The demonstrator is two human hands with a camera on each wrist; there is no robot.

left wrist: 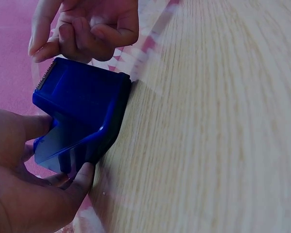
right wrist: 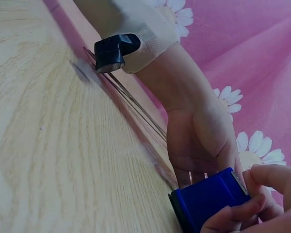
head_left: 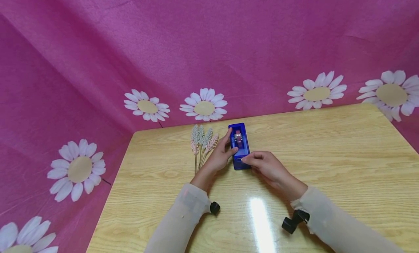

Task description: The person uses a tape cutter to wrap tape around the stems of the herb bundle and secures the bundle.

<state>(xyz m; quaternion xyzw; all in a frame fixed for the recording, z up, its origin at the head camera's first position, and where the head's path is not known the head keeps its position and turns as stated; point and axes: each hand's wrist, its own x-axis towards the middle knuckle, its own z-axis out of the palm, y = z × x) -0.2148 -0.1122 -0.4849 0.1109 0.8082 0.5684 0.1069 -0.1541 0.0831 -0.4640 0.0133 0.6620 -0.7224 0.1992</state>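
A blue tape dispenser [head_left: 242, 151] stands near the far edge of the table, a small roll of tape [head_left: 238, 137] inside it. My left hand [head_left: 220, 155] grips the dispenser from its left side, thumb over the near part and fingers along the wall. At the dispenser's near end, my right hand [head_left: 267, 168] pinches thumb and forefinger together beside the serrated cutter [left wrist: 46, 75]. The clear tape end between those fingertips is barely visible. In the right wrist view, the dispenser's front [right wrist: 211, 196] lies between both hands.
Left of the dispenser lie several grey-green and pink artificial stems [head_left: 202, 138], partly behind my left forearm. A pink cloth with white daisies [head_left: 203, 104] hangs behind the wooden table [head_left: 343, 155]. Black cameras [head_left: 289, 225] sit on both wrists.
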